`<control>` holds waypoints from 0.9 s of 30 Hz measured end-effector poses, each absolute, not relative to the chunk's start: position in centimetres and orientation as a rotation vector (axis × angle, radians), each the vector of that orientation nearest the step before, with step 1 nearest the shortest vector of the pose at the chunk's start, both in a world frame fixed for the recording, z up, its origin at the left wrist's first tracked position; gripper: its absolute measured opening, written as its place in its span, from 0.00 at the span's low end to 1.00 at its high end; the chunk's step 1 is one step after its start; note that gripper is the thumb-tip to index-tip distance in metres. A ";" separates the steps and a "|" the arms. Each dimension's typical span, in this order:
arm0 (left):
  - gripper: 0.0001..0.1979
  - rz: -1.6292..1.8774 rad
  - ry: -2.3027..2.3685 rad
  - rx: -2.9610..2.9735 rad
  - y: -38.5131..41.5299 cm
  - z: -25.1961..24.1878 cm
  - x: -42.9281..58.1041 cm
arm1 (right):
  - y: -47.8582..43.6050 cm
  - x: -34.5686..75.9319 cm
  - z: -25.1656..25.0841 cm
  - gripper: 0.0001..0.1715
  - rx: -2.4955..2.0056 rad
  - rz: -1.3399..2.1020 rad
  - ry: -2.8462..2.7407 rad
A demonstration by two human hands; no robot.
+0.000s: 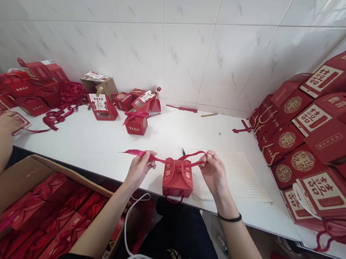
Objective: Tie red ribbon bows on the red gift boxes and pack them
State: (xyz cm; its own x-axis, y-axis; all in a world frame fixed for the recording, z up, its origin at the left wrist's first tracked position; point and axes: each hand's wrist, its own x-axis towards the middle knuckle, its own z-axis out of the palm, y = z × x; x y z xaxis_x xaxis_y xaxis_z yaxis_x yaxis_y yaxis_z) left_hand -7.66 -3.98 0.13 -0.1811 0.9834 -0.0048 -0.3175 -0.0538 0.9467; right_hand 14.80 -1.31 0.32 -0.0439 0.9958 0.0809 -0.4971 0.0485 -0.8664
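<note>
A small red gift box [178,181] with gold lettering stands at the front edge of the white table, directly before me. A dark pink ribbon [160,160] runs through the top of the box, its ends out to both sides. My left hand [141,167] pinches the ribbon to the left of the box, and a loose tail sticks out past the fingers. To the right, my right hand [214,171] pinches the other part of the ribbon, which forms a loop over the box. Both hands are raised slightly above the tabletop, and the ribbon between them looks fairly taut.
Finished-looking boxes, one a bow-tied red box [136,124], stand behind. Stacked red boxes [314,144] fill the right side. A lined paper sheet [242,181] lies at right. A cardboard carton [33,162] of red boxes sits front left, near another person's hand [4,122].
</note>
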 end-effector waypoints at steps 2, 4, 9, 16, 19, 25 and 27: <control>0.16 1.536 0.990 0.826 -4.1 0.4 -8.0 | -1.5 15.3 0.3 0.18 -0.776 1.301 -0.846; 0.16 1.542 0.931 0.791 -4.2 0.7 -8.5 | -1.8 16.1 0.2 0.22 -0.800 1.220 -0.830; 0.18 1.537 0.862 0.781 -4.2 0.9 -9.3 | -2.9 18.0 -0.2 0.26 -0.817 1.178 -0.913; 0.19 1.540 0.891 0.882 -4.1 0.3 -9.3 | -3.0 19.0 -0.8 0.33 -0.857 1.225 -0.952; 0.15 1.513 1.123 1.069 -4.2 -0.6 -9.4 | -2.8 18.8 -1.2 0.31 -1.111 1.018 -1.033; 0.12 1.514 1.336 1.135 -4.1 -1.6 -9.1 | -3.1 18.3 -1.8 0.26 -1.225 0.758 -1.115; 0.11 1.532 1.246 1.023 -3.9 -1.6 -9.0 | -3.2 18.6 -1.7 0.25 -1.170 0.807 -1.081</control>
